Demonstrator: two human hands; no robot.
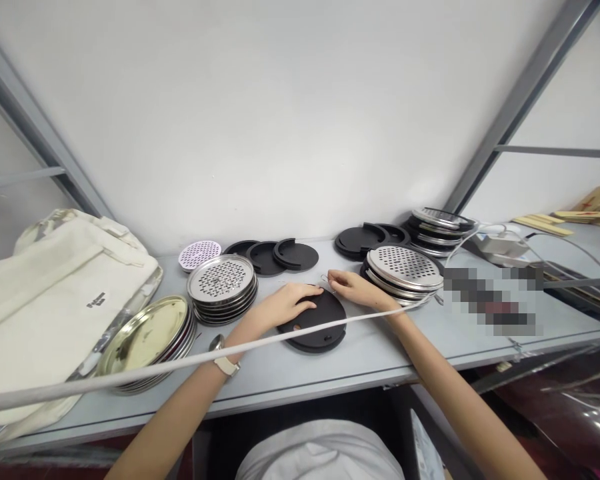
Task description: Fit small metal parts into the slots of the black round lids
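Black disc (pixel 324 313), centre of the desk (pixel 370 363)
Cream bag (pixel 45 313), contents hidden; gold-topped trays (pixel 150 327); perforated discs (pixel 221 280); left hand (pixel 283 303), loosely spread on the disc; right hand (pixel 349 288), narrowed at its far edge, cannot tell if holding anything; 1 more perforated stack (pixel 404 265).

You have room along the near edge of the table (pixel 375 357), between the black disc (pixel 333 309) and the border. Overhead, a white cable (pixel 280 337) slants across your view, in front of your left wrist (pixel 241 331) and right forearm (pixel 440 373). To the left, the grater stack (pixel 221 280) and gold plates (pixel 150 327) hem you in; to the right, another grater stack (pixel 405 267) crowds your right hand (pixel 350 287). Behind the disc, you get a narrow strip before the black trays (pixel 300 255).
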